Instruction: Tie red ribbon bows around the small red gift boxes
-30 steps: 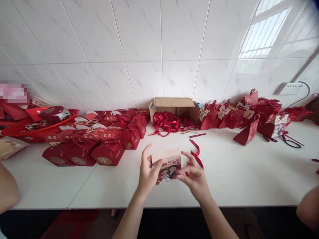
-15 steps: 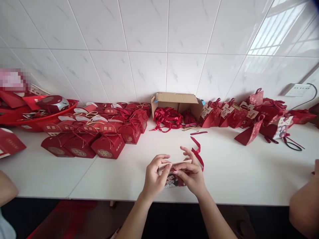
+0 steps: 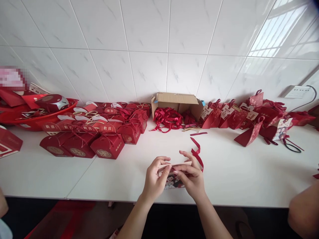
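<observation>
Gripping a printed paper box [image 3: 174, 182] from either side in the head view, the left hand [image 3: 153, 177] and right hand [image 3: 195, 176] have fingers [image 3: 164, 175] clasped on its upper edge; its illustrated front shows below them, near a red ribbon [image 3: 196, 144].

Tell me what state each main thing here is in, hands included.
Left hand: closed on the printed box
Right hand: pinching its top
Printed box: top edges apparently brought together
Cardboard box: open on its near side
Ribbon heap: tangled, spilling from it
Loose ribbon: lying twisted, untied
Front gift boxes: closed, standing
Red basin: holding red packaging
</observation>
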The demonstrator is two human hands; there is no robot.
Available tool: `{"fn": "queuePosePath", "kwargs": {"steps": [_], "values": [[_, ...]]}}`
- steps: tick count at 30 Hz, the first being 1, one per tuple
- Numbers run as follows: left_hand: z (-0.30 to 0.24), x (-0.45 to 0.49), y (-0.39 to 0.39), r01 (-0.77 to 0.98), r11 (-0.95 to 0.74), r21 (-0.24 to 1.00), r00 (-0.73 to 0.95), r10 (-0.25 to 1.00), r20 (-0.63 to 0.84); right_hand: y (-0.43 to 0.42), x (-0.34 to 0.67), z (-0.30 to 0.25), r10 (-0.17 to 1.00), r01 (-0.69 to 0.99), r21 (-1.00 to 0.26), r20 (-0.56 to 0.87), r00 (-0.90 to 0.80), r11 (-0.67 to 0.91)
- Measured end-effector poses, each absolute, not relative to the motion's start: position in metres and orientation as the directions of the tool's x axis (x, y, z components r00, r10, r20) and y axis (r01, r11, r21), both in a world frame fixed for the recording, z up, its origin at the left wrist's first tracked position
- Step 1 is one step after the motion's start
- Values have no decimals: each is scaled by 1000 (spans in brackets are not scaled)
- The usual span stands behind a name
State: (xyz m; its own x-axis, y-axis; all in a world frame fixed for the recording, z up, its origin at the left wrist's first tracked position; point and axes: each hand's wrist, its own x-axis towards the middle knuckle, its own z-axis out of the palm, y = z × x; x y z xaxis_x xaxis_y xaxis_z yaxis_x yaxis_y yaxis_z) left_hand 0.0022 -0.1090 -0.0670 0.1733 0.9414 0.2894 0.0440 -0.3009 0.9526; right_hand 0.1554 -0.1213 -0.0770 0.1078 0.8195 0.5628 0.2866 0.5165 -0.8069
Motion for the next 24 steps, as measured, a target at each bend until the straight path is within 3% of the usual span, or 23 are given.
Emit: {"fn": "queuePosePath", "kwargs": {"steps": [9, 13, 15, 18, 21, 24], "values": [[-65, 3, -111, -13, -287, 958, 214, 935, 283, -121, 152, -82, 789, 256, -805, 584, 191, 535], [-67, 0, -113, -4, -334, 943, 283, 904, 322, -119, 150, -81, 878, 62, -903, 427, 218, 424], [-74, 2, -115, 60, -435, 898, 269, 874, 405, -118, 150, -79, 930, -17, -942, 327, 166, 334], [-88, 11, -118, 282, -589, 758, 101, 803, 587, -117, 150, -79, 944, -29, -956, 282, 173, 291], [-98, 23, -120, 536, -586, 608, -17, 712, 702, -116, 150, -79, 937, -20, -955, 286, 201, 296], [-100, 30, -119, 645, -564, 516, -37, 651, 758, -116, 150, -77, 934, -19, -952, 297, 197, 306]]}}
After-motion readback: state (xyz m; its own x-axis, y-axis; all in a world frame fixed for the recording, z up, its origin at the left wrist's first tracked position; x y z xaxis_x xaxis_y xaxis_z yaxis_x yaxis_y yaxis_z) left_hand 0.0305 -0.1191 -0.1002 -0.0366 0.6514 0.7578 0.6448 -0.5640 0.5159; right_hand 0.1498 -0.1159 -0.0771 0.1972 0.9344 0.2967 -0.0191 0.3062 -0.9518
